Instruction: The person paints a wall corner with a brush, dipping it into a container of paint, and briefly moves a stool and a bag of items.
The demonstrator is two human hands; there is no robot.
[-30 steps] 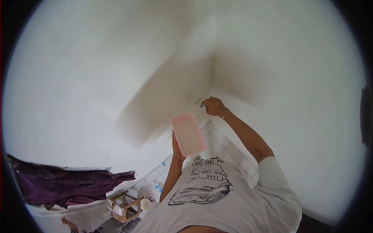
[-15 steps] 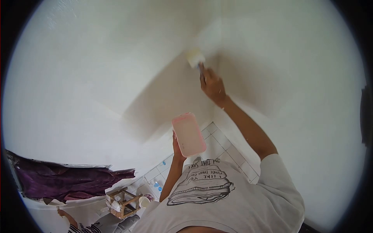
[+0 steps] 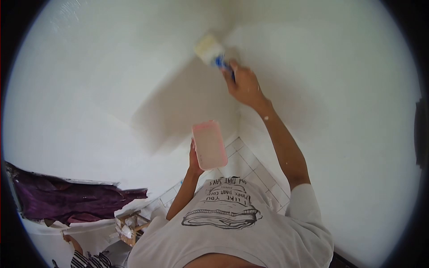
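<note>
A wide paintbrush [image 3: 210, 50] with pale, paint-covered bristles and a blue handle is gripped in my right hand [image 3: 246, 85], raised near the corner of the white walls. Its bristles lie over the left wall [image 3: 147, 67] in this view. Lower down, my left hand [image 3: 193, 160] holds a pink rectangular tub [image 3: 210, 145] from its left side. Pale paint covers the inside of the tub, and its rim is smeared. Small paint spots show on my right wrist and forearm.
White floor tiles [image 3: 254, 167] meet the walls below the tub. A dark purple cloth [image 3: 67, 201] hangs at the lower left. Near it stands a paint-spattered wooden stool [image 3: 132, 228]. Another person's hand [image 3: 69, 239] and striped sleeve [image 3: 91, 260] show at the bottom left.
My right hand has moved the paintbrush up and to the left, and the bristles now point further left. The pink tub sits slightly higher and further left in view.
</note>
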